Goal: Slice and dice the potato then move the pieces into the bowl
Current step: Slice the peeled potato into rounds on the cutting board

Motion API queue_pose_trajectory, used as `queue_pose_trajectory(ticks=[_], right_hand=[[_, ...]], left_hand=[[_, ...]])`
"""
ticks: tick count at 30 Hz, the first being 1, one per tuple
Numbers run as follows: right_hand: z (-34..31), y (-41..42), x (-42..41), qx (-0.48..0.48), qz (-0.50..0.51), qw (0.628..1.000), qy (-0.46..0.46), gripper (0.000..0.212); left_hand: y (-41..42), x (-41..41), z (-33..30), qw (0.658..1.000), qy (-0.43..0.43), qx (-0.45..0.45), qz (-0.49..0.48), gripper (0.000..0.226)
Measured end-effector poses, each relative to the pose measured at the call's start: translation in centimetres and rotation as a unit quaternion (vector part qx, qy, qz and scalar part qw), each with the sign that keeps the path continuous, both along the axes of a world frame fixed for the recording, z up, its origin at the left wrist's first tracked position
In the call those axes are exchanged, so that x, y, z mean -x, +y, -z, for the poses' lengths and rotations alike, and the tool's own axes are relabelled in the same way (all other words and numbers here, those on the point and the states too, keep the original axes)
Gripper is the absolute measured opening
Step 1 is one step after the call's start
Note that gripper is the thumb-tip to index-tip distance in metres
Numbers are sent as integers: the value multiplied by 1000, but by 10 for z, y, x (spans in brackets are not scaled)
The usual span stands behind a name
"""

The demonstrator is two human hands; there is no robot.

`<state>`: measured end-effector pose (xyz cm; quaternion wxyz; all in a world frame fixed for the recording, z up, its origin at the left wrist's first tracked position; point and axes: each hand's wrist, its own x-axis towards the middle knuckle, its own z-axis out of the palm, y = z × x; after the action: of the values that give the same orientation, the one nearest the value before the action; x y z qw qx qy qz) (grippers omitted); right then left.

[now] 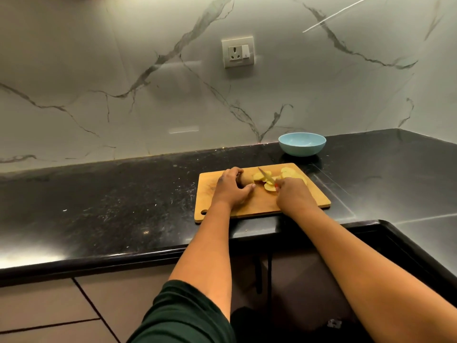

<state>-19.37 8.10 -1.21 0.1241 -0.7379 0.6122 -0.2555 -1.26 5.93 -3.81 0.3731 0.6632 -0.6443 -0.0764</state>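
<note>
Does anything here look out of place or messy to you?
Mostly tidy. The cutting board juts slightly past the black counter edge, and pale specks dust the counter. Potato slices stay on the board; the blue bowl sits upright.

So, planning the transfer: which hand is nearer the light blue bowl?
Right. The right hand, gripping the knife, sits below the light blue bowl; the left hand lies farther left.

uncut potato [243, 179] mostly hidden under left hand [231, 186], knife [266, 177] handle buried in right hand [291, 194], blade edge too blurry to trace, slice count unclear, bowl [302, 144] contents too small to tell
</note>
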Motion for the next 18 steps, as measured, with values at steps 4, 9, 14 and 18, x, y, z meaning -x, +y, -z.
queue_pose_trajectory(ticks=[4,9,14,18], right_hand=[[6,1,-3,83,-47,993,-66,35],[21,9,-11,105,-71,987,-95,35],[24,6,-15,112,-73,988,-79,37],[22,5,-15,116,-77,989,-58,38]], left_hand=[[-2,-3,2,999,30,10,1,60],[-2,-4,3,998,62,15,5,56],[-2,-5,2,997,75,15,4,56],[-1,-4,1,997,76,9,0,56]])
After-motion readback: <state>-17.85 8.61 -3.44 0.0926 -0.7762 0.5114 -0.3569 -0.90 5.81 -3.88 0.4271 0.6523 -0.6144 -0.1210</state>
